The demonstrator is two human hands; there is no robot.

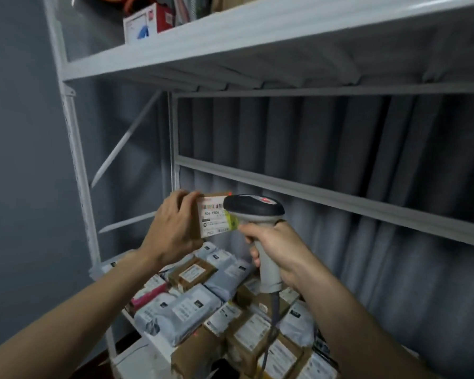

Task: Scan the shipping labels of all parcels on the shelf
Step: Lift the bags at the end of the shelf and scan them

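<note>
**Scanner meets label, close in, above a crowded shelf**

A person's left hand [175,227] holds a small brown cardboard parcel [196,214] up at chest height, fingers wrapped round its left edge and thumb under it, so that the white shipping label [213,218] faces the camera. The right hand [275,248] grips the grey handle of a corded barcode scanner [253,209], fingers curled tight round it, the index finger forward at the trigger. The scanner's dark head sits just beside the parcel and covers the label's right edge; a red light shows on top of the head, and a small red glow touches the parcel's upper edge.

Below, the white metal shelf [137,351] carries a dense heap of parcels [216,305]: grey poly mailers, brown boxes and one pink pack, most with labels up.

The scan looks under way, with most of the heap likely yet to be done. To do it well, the scanner probably needs drawing back a little so its beam crosses the whole barcode strip at the label's top rather than skimming the box edge. The left hand should keep the label flat and square to the scanner, fingers clear of the bars. Blur softens the print, so whether the code has read cannot be told.
</note>
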